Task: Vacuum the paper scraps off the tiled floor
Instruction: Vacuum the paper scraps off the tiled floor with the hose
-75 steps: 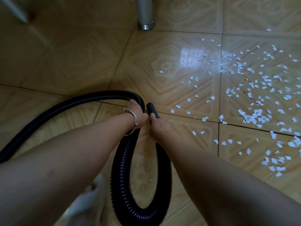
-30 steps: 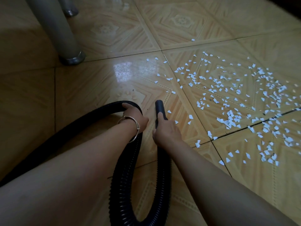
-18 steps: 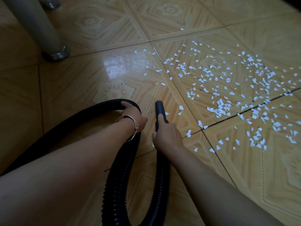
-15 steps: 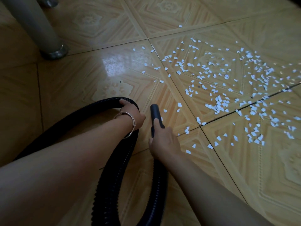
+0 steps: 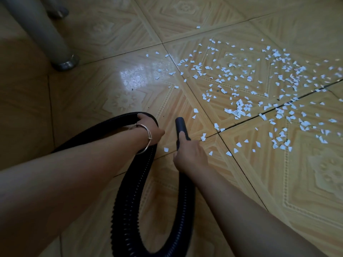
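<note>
The right hand grips the nozzle, its long axis pointing away from the person. The paper scraps spread ahead and rightward across the floor, the nearest just beside it. The left hand holds the hose.

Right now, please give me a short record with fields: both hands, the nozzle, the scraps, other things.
left hand: grips the bend of the black ribbed hose
right hand: grips the rear of the nozzle
nozzle: points forward, short of the main scatter
paper scraps: white, many, ahead and right on the tiled floor
bracelet: on the left wrist
metal leg: upper left, apart from the scraps
</note>
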Demonstrator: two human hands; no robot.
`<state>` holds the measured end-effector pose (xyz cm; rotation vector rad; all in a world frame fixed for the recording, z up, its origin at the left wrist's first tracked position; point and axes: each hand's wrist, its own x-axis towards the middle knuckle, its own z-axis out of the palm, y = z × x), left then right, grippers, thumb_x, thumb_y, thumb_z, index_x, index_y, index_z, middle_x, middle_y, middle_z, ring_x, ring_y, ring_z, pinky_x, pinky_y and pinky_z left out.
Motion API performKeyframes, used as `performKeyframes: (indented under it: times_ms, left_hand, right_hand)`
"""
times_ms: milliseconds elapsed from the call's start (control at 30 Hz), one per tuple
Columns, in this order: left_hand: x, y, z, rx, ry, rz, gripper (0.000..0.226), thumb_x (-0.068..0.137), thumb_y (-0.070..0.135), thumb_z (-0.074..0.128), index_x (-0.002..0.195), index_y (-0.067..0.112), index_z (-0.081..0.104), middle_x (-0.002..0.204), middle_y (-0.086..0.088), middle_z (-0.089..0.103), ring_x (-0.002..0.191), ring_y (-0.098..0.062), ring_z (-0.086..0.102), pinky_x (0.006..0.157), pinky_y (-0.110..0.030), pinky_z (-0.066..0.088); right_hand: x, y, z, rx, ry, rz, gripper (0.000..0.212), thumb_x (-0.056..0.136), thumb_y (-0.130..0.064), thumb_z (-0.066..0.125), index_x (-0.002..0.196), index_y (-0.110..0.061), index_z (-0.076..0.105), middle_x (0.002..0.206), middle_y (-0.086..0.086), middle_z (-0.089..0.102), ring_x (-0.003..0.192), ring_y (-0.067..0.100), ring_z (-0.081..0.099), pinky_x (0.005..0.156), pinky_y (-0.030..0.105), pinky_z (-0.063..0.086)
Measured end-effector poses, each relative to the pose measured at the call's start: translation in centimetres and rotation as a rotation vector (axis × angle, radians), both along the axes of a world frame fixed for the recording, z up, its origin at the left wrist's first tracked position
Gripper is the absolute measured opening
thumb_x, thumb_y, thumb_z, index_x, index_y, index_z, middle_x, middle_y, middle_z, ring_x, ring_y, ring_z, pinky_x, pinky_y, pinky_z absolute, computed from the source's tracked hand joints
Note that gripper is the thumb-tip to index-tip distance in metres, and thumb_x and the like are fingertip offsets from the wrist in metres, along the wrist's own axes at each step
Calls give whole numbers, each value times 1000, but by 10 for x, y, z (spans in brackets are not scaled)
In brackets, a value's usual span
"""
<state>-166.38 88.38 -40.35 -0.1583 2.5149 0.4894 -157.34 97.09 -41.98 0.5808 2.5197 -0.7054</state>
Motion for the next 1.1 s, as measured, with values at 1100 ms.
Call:
performKeyframes:
  times_ms: [1100]
  left_hand:
    - [28, 50, -6, -2, -13, -49, 77, 90, 24, 57, 141, -12, 12, 136, -28, 42, 123, -41, 44, 100, -43, 36]
  right_hand:
    - [49, 50, -2, 78, -68, 2, 72, 95, -24, 54, 150, -25, 9, 125, 15, 41, 103, 27, 52, 73, 31, 40]
